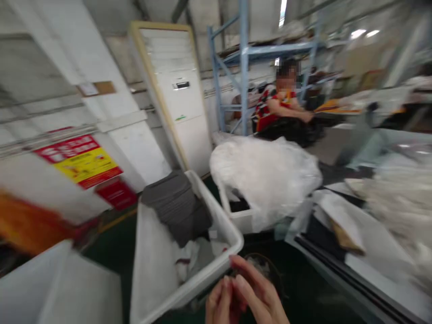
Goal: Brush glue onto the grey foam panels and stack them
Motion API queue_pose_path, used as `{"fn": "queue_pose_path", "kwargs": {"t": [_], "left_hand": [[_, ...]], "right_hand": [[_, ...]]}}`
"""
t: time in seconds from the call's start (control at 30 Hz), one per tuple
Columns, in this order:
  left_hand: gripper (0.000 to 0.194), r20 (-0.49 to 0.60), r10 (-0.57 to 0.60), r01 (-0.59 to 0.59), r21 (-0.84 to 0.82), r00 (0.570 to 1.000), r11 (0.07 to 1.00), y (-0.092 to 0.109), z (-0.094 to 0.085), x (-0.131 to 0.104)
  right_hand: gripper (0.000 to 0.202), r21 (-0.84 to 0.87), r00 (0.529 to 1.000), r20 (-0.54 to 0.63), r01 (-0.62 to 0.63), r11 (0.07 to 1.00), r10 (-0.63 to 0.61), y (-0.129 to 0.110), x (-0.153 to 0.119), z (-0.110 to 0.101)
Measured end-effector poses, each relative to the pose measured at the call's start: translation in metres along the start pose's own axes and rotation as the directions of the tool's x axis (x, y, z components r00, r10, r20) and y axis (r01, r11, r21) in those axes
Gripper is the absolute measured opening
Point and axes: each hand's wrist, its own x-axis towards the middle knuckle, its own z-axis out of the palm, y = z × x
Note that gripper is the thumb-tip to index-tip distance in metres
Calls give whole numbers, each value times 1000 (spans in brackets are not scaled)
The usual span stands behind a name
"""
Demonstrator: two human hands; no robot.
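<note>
Fingers of the left hand curl together at the bottom of the head view, meeting the right hand, whose index finger stretches out apart from its thumb; whether anything is pinched between the hands cannot be told. Just beyond them stands a white tub, with grey cloth heaped at its far end and pale cloth nearer. To its right, plastic bulges over a second tub. Farther back, a person handles dark material.
</note>
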Motion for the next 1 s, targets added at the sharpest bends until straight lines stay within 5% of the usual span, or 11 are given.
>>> {"fn": "queue_pose_path", "kwargs": {"t": [0.13,0.23,0.33,0.57,0.7,0.8,1.0], "left_hand": [[39,-164,123,-160,-236,979,958,67,-115,-29],[45,-255,163,-243,-323,953,915,115,-200,-50],[53,-293,171,-279,-379,941,883,152,-259,-59],[52,-214,246,-302,-295,945,906,201,-308,-16],[39,-436,439,-471,38,786,881,224,-342,17],[42,-464,531,-488,221,708,844,246,-372,48],[46,-231,599,-447,477,767,757,302,-446,141]], "right_hand": [[46,25,900,429,-97,995,76,11,-41,134],[44,17,854,508,-145,989,117,22,-63,233],[47,45,821,546,-224,974,164,31,-75,309],[45,124,795,506,-452,884,335,56,-46,402],[51,145,679,613,-600,786,405,61,-26,470],[58,150,638,656,-633,759,403,74,-1,523],[69,149,724,617,-493,857,309,137,74,621]]}}
